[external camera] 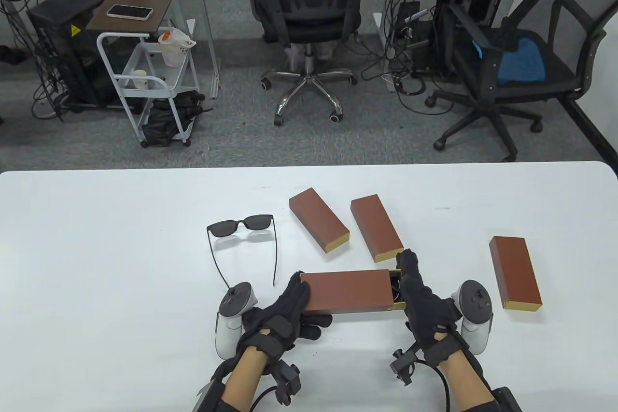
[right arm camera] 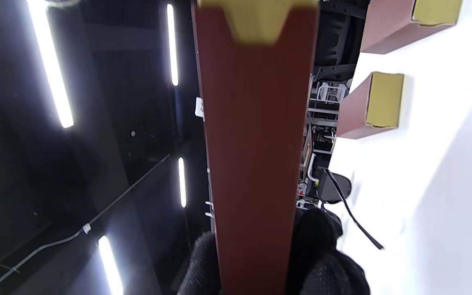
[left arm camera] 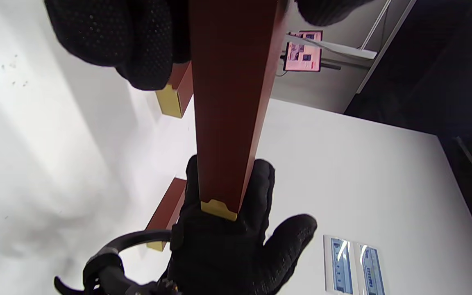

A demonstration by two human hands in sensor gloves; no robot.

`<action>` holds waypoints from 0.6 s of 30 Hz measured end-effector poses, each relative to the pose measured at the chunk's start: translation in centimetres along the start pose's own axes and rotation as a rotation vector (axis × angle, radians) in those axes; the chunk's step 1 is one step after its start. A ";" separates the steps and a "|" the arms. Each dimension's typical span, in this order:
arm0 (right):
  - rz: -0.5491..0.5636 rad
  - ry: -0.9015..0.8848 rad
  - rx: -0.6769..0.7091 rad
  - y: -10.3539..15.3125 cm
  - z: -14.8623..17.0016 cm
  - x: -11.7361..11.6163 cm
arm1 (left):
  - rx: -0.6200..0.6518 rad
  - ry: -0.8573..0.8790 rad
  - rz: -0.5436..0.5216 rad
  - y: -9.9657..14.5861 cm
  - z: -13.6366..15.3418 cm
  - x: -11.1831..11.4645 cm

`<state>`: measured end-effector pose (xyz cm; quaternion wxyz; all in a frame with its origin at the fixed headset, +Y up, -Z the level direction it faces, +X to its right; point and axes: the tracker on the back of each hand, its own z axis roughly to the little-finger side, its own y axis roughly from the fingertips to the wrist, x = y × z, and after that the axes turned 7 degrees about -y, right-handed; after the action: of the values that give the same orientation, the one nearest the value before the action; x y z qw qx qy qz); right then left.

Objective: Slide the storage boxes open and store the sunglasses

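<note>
Both hands gripping one storage box (external camera: 347, 291) above the counter (external camera: 96, 262): left hand (external camera: 289, 305) round the sleeve, right hand (external camera: 417, 291) at the drawer end. Risk: jamming on the dark sunglasses inside. Spare sunglasses (external camera: 244, 226) lying well apart.

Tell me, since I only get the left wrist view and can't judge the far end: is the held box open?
Observer: Partly. In the table view the gold drawer sticks out a little from the right end of the held box. The right hand grips that end, and the left hand grips the other.
Operator: Anything inside?
Observer: Something dark shows in the gap; I can't tell what it is.
Operator: Any sunglasses out on the table?
Observer: Yes, one pair of sunglasses lies beyond the left hand, arms unfolded.
</note>
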<state>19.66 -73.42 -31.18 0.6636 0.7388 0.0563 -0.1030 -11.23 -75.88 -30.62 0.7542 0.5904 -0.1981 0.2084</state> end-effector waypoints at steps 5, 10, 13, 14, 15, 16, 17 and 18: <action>-0.026 0.042 0.001 0.0 0.1 -0.8 | -0.010 -0.015 0.014 -0.1 0.1 0.3; -0.054 0.044 -0.012 -0.1 0.2 -1.1 | -0.018 -0.029 0.043 -0.2 0.3 -0.3; -0.072 0.047 -0.033 -0.1 0.3 -1.0 | -0.011 -0.005 0.042 -0.2 0.5 -0.9; -0.081 0.058 -0.047 -0.1 0.4 -1.0 | -0.007 0.015 0.032 -0.2 0.7 -1.3; -0.087 0.080 -0.049 -0.1 0.4 -1.0 | -0.006 0.029 0.024 -0.1 0.8 -1.5; -0.088 0.139 -0.049 -0.1 0.5 -1.0 | -0.006 0.045 0.009 0.0 0.9 -1.9; -0.096 0.167 -0.046 -0.1 0.6 -1.1 | -0.002 0.049 -0.004 0.0 1.0 -2.2; -0.116 0.200 -0.036 -0.1 0.5 -1.4 | -0.004 0.034 -0.032 0.2 1.0 -2.7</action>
<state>18.24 -73.78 -31.04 0.6608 0.7288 0.1667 -0.0657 -13.61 -77.03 -31.72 0.7619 0.5882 -0.1763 0.2061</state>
